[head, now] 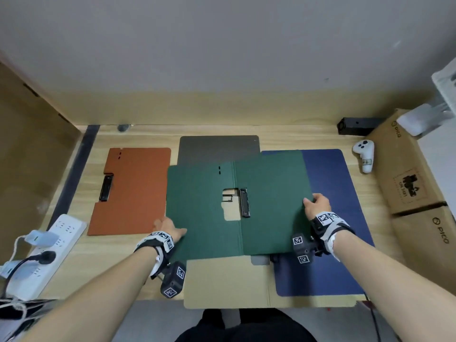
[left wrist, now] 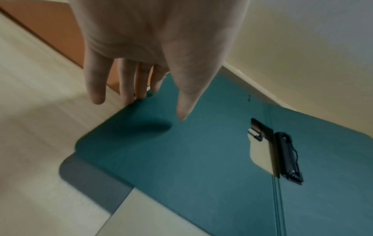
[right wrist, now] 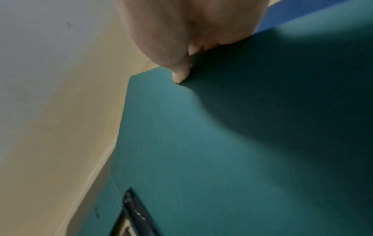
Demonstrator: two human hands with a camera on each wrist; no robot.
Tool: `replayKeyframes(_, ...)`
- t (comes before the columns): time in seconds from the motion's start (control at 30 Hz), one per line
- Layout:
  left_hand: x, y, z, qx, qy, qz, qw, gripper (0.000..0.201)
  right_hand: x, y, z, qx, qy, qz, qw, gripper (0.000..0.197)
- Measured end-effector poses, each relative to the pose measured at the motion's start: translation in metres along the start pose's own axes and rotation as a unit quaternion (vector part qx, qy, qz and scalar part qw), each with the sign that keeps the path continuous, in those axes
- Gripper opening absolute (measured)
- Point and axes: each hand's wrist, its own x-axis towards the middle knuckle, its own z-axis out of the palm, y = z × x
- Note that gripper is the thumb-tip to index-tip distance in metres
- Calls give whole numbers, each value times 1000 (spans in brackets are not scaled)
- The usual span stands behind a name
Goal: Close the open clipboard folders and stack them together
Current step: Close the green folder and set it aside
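A dark green clipboard folder (head: 202,206) lies spread open in the middle of the desk, its black clip (head: 244,202) beside the spine. My left hand (head: 170,228) is at the left flap's outer edge. The left wrist view shows its fingers (left wrist: 139,86) straight against that edge and the thumb held just above the green folder (left wrist: 181,159). My right hand (head: 313,201) pinches the right flap's outer edge, thumb (right wrist: 180,75) on top of the green folder (right wrist: 201,143). An orange folder (head: 130,191) lies closed at the left. Grey (head: 218,149), blue (head: 328,218) and tan (head: 227,282) folders lie partly under the green one.
A white power strip (head: 49,250) with plugs sits at the front left. At the right stand cardboard boxes (head: 407,174), with a white controller (head: 364,154) and a black box (head: 355,124) near them. The tan folder overhangs the desk's front edge.
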Motion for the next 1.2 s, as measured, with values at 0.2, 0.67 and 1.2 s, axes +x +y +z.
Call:
replayKeyframes(0.2,-4,3,13,1,73,-73,995,88,-12,17,22,-194,12,-148,970,84)
replayKeyframes(0.67,4,-14,-49,-206,43,-41,977,35,-21,-6,50,-389,-163,-282,862,110)
replayKeyframes(1.2,-90,103,-127,-74,-60,335,937,25,-39,-58,20,-240,-199,-257,915,61)
